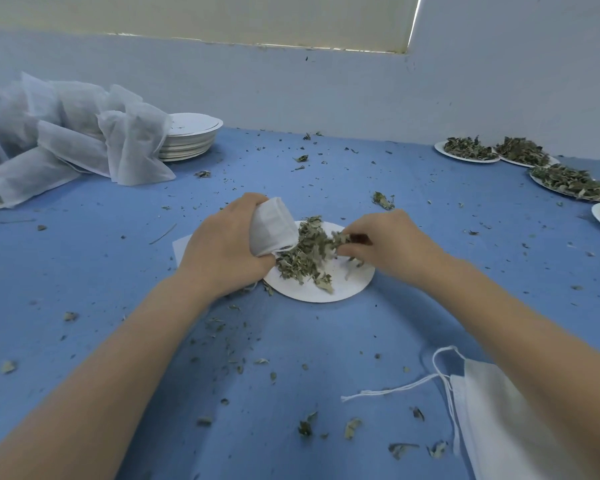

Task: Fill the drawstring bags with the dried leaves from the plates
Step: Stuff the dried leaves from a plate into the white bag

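A white paper plate (343,289) lies at the middle of the blue table with a heap of dried leaves (303,259) on it. My left hand (222,247) grips a small white drawstring bag (272,226), held on its side with its mouth against the heap. My right hand (381,247) pinches a clump of leaves at the right of the heap, close to the bag's mouth. What is inside the bag is hidden.
A pile of white drawstring bags (520,427) with loose strings lies at the near right. Several plates of leaves (572,181) line the far right. A stack of bare plates (187,136) and crumpled white fabric (70,133) sit far left. Leaf crumbs litter the blue table (84,271).
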Demonstrator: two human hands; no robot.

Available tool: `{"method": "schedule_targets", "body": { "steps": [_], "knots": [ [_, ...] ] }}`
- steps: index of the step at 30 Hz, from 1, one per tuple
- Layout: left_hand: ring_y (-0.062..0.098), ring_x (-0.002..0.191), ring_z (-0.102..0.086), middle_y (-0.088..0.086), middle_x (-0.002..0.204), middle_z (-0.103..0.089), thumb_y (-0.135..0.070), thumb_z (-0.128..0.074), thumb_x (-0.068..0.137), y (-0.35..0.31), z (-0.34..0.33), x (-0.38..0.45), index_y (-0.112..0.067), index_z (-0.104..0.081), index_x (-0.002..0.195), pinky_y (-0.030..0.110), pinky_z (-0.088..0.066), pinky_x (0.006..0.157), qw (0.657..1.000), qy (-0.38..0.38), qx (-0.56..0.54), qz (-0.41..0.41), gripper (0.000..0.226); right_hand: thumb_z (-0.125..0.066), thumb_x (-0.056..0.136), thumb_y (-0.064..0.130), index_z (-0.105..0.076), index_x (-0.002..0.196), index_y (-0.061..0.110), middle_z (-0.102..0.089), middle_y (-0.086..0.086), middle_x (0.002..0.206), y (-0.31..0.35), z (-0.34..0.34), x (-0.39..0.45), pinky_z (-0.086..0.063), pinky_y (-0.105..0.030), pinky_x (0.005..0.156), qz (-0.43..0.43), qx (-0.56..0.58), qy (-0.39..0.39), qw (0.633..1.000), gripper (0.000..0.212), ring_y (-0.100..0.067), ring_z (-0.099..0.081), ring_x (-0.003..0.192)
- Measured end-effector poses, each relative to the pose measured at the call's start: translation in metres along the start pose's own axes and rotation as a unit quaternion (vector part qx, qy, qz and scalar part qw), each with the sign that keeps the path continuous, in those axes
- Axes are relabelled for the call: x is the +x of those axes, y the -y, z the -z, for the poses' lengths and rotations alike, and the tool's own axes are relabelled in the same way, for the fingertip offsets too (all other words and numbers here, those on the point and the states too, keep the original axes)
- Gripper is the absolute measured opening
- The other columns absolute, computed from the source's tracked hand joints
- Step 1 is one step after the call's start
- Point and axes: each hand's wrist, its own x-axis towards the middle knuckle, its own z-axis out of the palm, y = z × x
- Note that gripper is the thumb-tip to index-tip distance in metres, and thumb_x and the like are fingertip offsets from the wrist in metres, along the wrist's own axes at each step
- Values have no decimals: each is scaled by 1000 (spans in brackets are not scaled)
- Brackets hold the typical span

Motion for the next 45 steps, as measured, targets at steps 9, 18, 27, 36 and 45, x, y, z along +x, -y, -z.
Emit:
{"method": "schedule_targets", "body": {
  "steps": [9, 18, 27, 36, 45],
  "knots": [
    [24, 90, -53, 1, 109, -57, -23, -70, 67, -2, 0, 2, -21, -46, 123, 28, -32, 69, 998, 13, 58, -36, 61, -59, 91, 30, -68, 94, 8, -67, -7, 87, 36, 43, 8, -46, -30, 75, 71, -58, -33, 995, 24, -20, -58, 78],
    [22, 89, -53, -1, 103, -58, -37, -65, 65, -9, -5, 2, -20, -50, 118, 28, -33, 71, 999, 5, 21, -40, 58, -53, 91, 17, -68, 104, 9, -65, -11, 101, 61, 31, 11, -44, -37, 82, 138, -126, -4, 982, 21, -27, -59, 95],
    [6, 75, -50, -20, 76, -51, -42, -64, 64, -18, -7, -2, -32, -50, 93, 19, -35, 61, 990, -19, -137, 15, 34, -64, 86, 14, -73, 95, 32, -72, -1, 86, 60, 25, 4, -49, -23, 74, 92, 225, 33, 969, 22, -17, -62, 78],
    [13, 79, -52, -16, 78, -51, -29, -67, 64, -17, -12, -1, -31, -47, 88, 23, -35, 62, 997, -12, -70, 14, 31, -63, 81, 12, -73, 75, 27, -48, 9, 49, 72, 12, 15, -33, -11, 45, 91, 140, 7, 986, 19, -8, -39, 47],
    [7, 78, -56, -15, 82, -61, -33, -65, 64, -15, -6, -2, -37, -56, 92, 25, -46, 68, 987, -53, -149, 35, 29, -69, 81, 17, -69, 87, 38, -70, 16, 91, 46, 25, 9, -52, -25, 79, 35, 304, -108, 946, 22, 0, -65, 86]
  ]
}}
